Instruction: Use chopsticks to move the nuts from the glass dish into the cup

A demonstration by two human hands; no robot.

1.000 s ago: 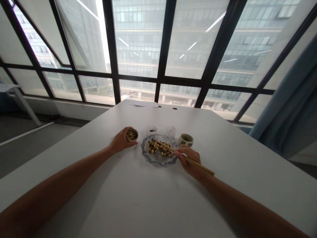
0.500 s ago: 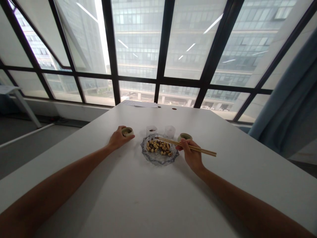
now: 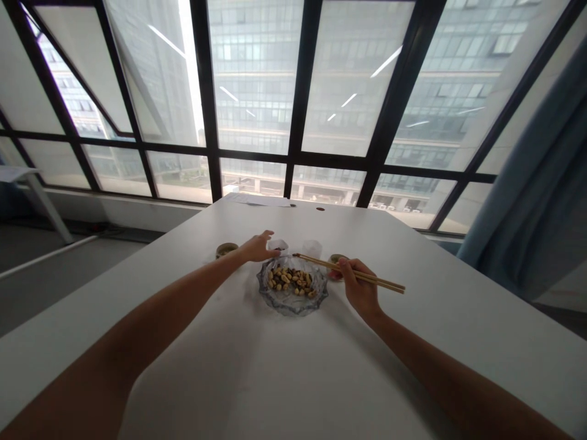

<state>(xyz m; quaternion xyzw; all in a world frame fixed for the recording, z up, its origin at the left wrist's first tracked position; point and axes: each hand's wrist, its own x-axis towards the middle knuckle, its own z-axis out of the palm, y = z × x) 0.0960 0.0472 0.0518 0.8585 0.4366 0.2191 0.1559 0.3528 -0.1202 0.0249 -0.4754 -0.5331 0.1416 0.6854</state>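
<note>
My left hand is open, thumb and fingers apart, at the left side of a small white cup with dark bits inside. Whether it touches the cup I cannot tell. My right hand grips a pair of wooden chopsticks, which point left over the far side of a scalloped glass dish. A small dark piece, perhaps a bean, shows at their tips. Peanuts and darker pieces lie in the dish. Partly hidden behind my right hand is a ceramic cup.
Left of my left hand stands another ceramic cup. A second white cup is behind the dish. Papers lie at the far end of the white table, before the windows. A blue curtain hangs at the right.
My left hand has let go of the ceramic cup at the left and moved right to the white cup. The chopsticks have lifted from among the peanuts to the dish's far side.
</note>
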